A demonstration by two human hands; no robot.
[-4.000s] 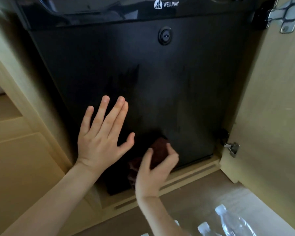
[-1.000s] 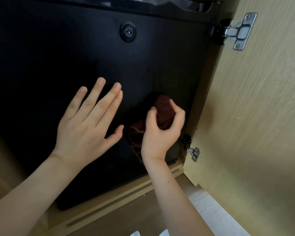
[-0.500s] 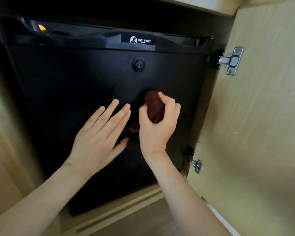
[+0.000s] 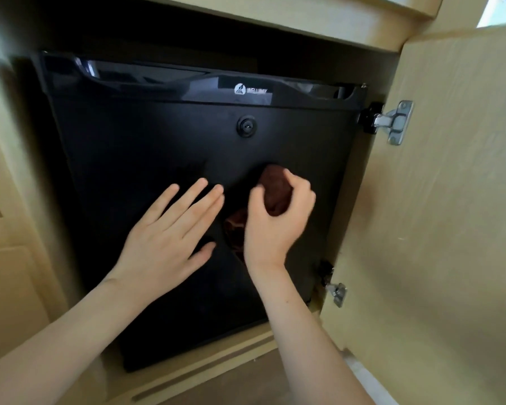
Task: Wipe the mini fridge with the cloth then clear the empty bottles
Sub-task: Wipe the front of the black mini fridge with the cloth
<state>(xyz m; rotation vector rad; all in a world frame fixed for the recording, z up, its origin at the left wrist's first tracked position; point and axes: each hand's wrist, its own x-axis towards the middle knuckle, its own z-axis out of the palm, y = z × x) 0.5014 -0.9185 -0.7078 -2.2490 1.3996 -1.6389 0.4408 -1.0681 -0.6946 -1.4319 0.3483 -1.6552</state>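
Grips the dark red cloth (image 4: 275,188) in the curled right hand (image 4: 278,226), against the mini fridge (image 4: 129,171) door below the lock (image 4: 247,127) — presses the left hand (image 4: 164,244) flat, fingers straight, lower-left of the lock. Open cabinet door (image 4: 450,229) right of the lock.

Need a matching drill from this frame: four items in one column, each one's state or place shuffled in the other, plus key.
Column A
1. left hand
2. right hand
3. round black lock
4. silver metal upper hinge

Column B
a. fixed to the open light wooden cabinet door
b. fingers curled round the dark red cloth
c. high on the black mini fridge door, above both hands
d. fingers straight, flat against the fridge door

Pairs: 1-d; 2-b; 3-c; 4-a
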